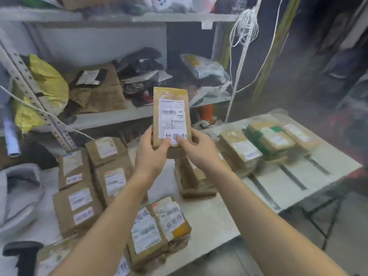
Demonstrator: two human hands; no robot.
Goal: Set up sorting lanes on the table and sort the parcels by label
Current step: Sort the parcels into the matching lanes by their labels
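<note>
Shelving (111,116) of pale metal fills the back of the view, its boards crowded with bags and boxes, among them a yellow bag (47,80) at the left with a crumpled cardboard box (103,96) beside it. A white cord (245,28) hangs in loops at its upper right corner. In front stands the white table (215,212), running from the lower left to the right. On its right part dark strips (292,179) lie parallel, side by side. Brown parcels lie on the table in groups: a left cluster (77,208) packed close together, a front pair (159,226) side by side near the near edge, a middle stack (191,182) below the hands, and a right row (242,151) at the far ends of the strips, one of them a green-taped parcel (258,140). Over the middle stack the raised parcel (171,108) is held upright, its printed face turned to the camera. The left hand (151,154) grips its lower left corner and the right hand (197,148) its lower right corner, fingers curled behind and both thumbs pressed on the front. The thumbs partly cover a white label (175,135) at the foot of the parcel, which bears large handwritten characters.
</note>
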